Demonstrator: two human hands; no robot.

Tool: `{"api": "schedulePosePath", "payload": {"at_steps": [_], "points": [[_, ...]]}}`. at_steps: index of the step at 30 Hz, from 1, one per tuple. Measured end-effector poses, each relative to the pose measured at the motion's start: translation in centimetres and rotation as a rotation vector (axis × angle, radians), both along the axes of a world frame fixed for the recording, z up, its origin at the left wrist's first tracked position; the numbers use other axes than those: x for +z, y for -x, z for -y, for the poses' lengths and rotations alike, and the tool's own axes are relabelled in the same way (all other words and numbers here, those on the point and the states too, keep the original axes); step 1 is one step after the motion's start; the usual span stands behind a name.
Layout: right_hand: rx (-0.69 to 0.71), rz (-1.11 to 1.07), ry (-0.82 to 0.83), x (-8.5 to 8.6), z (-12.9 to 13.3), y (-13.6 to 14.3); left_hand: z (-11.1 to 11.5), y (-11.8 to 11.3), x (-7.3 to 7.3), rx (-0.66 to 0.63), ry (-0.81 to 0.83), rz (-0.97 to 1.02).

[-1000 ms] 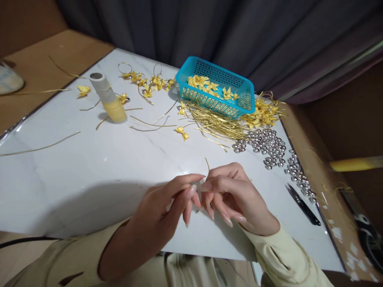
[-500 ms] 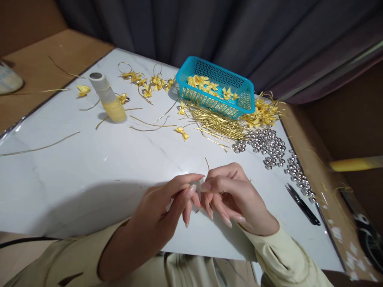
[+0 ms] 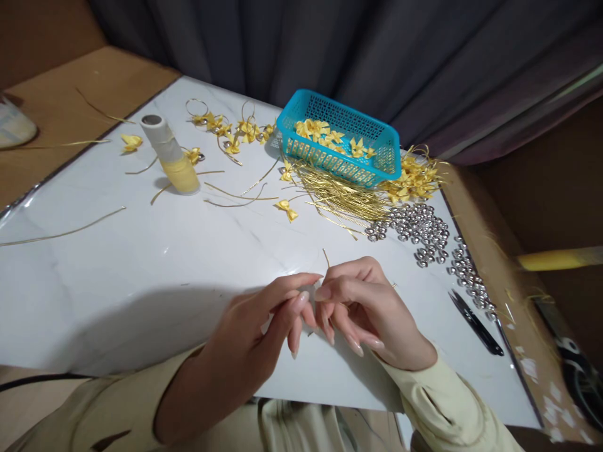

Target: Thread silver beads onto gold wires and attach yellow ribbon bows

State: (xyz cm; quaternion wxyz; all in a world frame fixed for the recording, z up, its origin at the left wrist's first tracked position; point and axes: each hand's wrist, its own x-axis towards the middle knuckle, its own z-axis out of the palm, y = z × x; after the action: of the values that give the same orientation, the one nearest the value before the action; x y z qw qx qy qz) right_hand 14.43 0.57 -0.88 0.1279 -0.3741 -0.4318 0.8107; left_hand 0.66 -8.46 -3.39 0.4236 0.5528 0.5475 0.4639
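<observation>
Near the front of the white marble-look table, my left hand and my right hand meet, fingertips almost touching. A short end of gold cord pokes up above my right hand, whose thumb and index finger pinch it. My left thumb and fingers are closed in a pinch too; what lies in them is hidden. Beyond the hands lies a single yellow ribbon bow. To the right of my right hand is a pair of black-handled snips.
A turquoise basket holds yellow ribbon flowers. Before it lie a bundle of gold cords and many silver beads. A spool of yellow thread stands at left, near finished bows with cord loops. A dark curtain hangs behind.
Almost nothing differs. My right hand has shifted very slightly; both hands keep the same pinched pose.
</observation>
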Motion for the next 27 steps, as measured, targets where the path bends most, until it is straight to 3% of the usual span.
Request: {"api": "schedulePosePath", "payload": {"at_steps": [16,21,23,24,27], "points": [[-0.006,-0.006,-0.033,-0.3,0.0,-0.2,-0.1,0.2,0.4,0.037,0.031,-0.053],[0.013,0.026,-0.204,-0.2,0.0,-0.4,-0.3,1.1,-1.4,0.155,0.053,-0.473],[0.044,0.058,-0.308,-0.1,0.0,-0.3,-0.4,1.6,-2.4,0.194,-0.063,-0.695],[0.072,0.083,-0.369,0.0,0.0,-0.3,-0.5,1.9,-2.9,0.193,-0.122,-0.779],[0.17,0.155,-0.59,0.0,0.0,0.0,-0.6,2.5,-3.4,0.113,-0.084,-0.934]]}}
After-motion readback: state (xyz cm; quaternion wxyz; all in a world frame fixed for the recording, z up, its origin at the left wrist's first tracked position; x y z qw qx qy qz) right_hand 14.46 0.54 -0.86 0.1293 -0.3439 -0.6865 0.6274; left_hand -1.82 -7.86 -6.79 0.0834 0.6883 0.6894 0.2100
